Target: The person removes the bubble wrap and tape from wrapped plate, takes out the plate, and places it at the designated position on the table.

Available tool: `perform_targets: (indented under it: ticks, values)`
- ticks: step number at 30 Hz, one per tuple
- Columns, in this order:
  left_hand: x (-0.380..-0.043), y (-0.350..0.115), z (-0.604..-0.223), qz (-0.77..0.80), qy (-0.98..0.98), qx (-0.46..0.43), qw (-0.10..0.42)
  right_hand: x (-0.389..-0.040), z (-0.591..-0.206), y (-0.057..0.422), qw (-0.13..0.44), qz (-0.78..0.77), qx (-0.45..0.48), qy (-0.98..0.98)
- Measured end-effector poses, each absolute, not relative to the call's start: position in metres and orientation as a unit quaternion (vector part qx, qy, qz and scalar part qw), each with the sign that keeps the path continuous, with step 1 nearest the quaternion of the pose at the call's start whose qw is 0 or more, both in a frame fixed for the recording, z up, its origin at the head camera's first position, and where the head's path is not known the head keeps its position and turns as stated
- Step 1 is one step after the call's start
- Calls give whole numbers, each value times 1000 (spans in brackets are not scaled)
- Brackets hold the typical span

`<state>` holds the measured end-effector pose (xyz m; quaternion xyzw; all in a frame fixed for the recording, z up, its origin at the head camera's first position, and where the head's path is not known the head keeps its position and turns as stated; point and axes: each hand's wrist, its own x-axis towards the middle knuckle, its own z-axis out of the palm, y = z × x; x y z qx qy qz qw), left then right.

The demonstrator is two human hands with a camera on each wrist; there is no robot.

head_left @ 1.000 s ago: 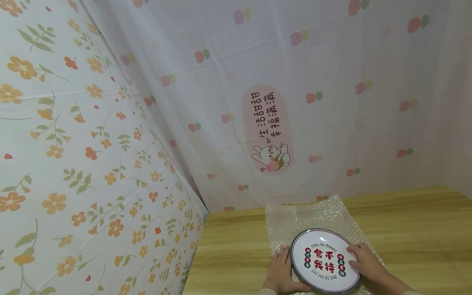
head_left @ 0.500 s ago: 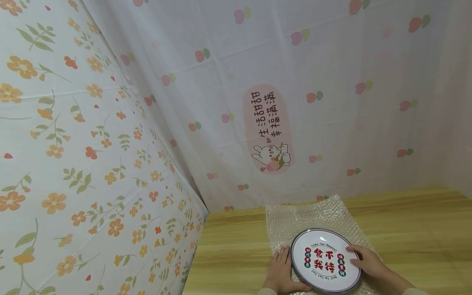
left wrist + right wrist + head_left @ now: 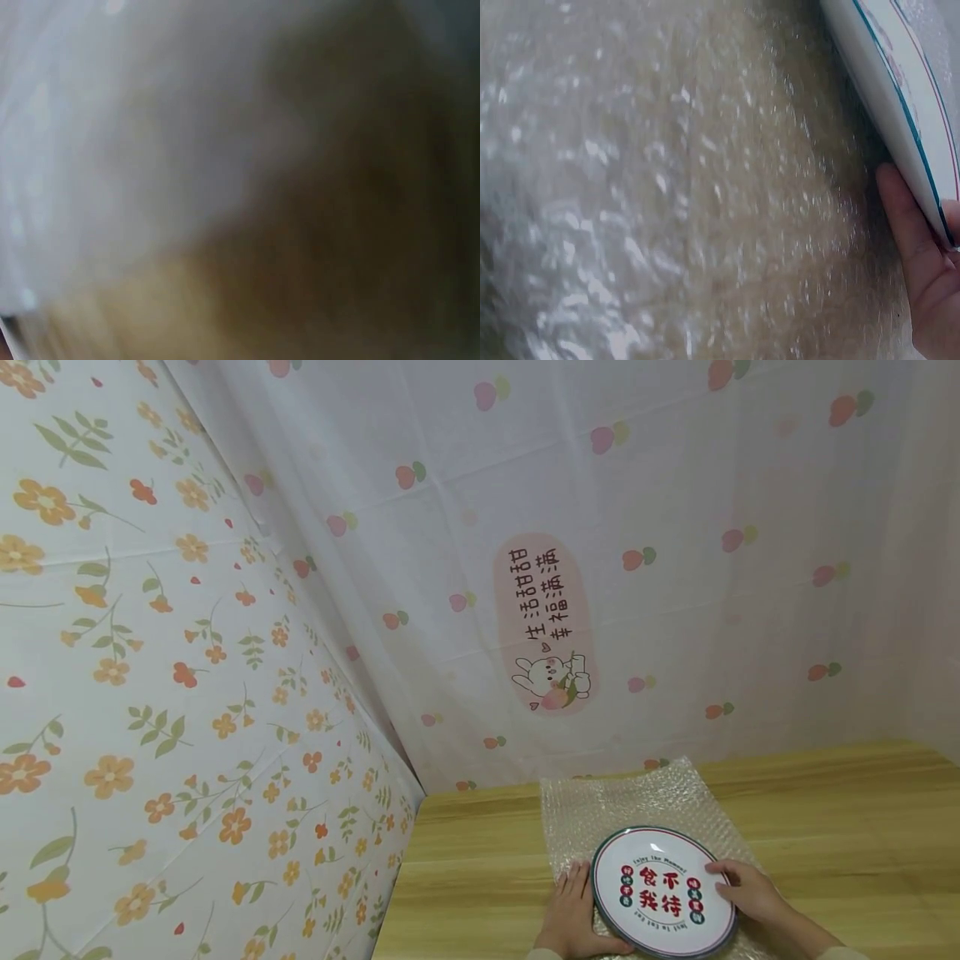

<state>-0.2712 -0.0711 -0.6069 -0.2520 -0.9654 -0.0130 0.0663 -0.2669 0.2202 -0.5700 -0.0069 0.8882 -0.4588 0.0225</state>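
A round white plate (image 3: 663, 922) with a green and red rim, red characters and small printed English lettering lies on a sheet of bubble wrap (image 3: 600, 810) in the head view. My right hand (image 3: 753, 893) pinches its right edge, thumb on top. From the right wrist view, a finger (image 3: 909, 217) runs under the plate (image 3: 889, 97). On the other side, my left hand (image 3: 573, 914) rests on the bubble wrap with fingers straight, the thumb touching the plate's lower left rim. The left wrist view is too blurred to show that hand.
A wood-grain table (image 3: 472, 868) extends to both sides of the wrap. Behind it hangs a pale curtain (image 3: 675, 635) with a fruit print. On the left stands a flower-patterned cloth (image 3: 247, 702), meeting the table's left edge.
My right hand has shifted its grip slightly on the plate's right edge, drawing a little to the right. The left hand has stayed in place, and the plate has hardly moved.
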Motion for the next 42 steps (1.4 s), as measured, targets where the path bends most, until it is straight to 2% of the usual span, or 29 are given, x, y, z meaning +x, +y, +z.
perform_targets:
  ticks: [8, 15, 24, 33, 42]
  values:
    - [-272, -71, -609, -19, -967, -248, 57, -265, -572, 219, 14, -469, 14, 883]
    - [-269, -71, -608, 2, -964, -255, 80, -263, -573, 218, 8, -478, 27, 878]
    - [-268, -69, -596, -1, -968, -246, 44, -257, -565, 216, 30, -550, 47, 833]
    - [-270, -69, -598, -4, -968, -247, 42, -254, -562, 215, 37, -615, 52, 786]
    - [-271, -70, -601, 31, -966, -254, 44, -254, -562, 221, 34, -615, 53, 786]
